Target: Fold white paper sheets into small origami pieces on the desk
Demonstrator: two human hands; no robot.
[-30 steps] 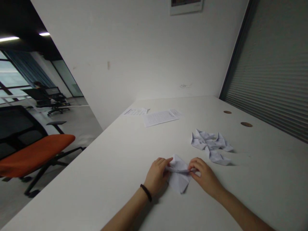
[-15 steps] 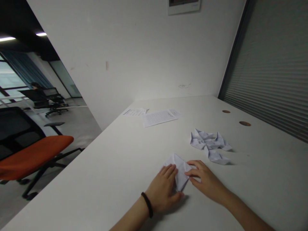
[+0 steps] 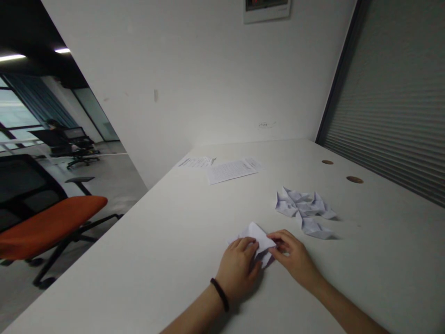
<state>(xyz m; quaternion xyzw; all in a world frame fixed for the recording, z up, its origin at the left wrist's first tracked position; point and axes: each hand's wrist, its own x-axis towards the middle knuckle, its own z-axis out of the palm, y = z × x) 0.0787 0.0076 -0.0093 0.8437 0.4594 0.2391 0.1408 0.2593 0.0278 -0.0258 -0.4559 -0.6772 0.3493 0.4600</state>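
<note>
A piece of folded white paper [image 3: 256, 233] lies on the white table [image 3: 167, 241] between my hands. My left hand [image 3: 239, 264], with a dark band at the wrist, curls its fingers over the paper's left part and hides some of it. My right hand [image 3: 292, 255] pinches the paper's right corner, where a flap stands raised with a gap beneath it. Beyond my right hand lies a cluster of folded white paper shapes [image 3: 302, 208], untouched.
Printed sheets [image 3: 232, 171] lie farther back on the table. Two round holes [image 3: 354, 179] pierce the tabletop near the blind [image 3: 392, 120] at right. An orange-seated chair [image 3: 52, 218] stands to the left of the table. A person [image 3: 54, 124] sits far off.
The right flap of the folded paper has lifted, pinched by my right hand. My left hand's fingers have gone from lying flat to curling on the paper.
</note>
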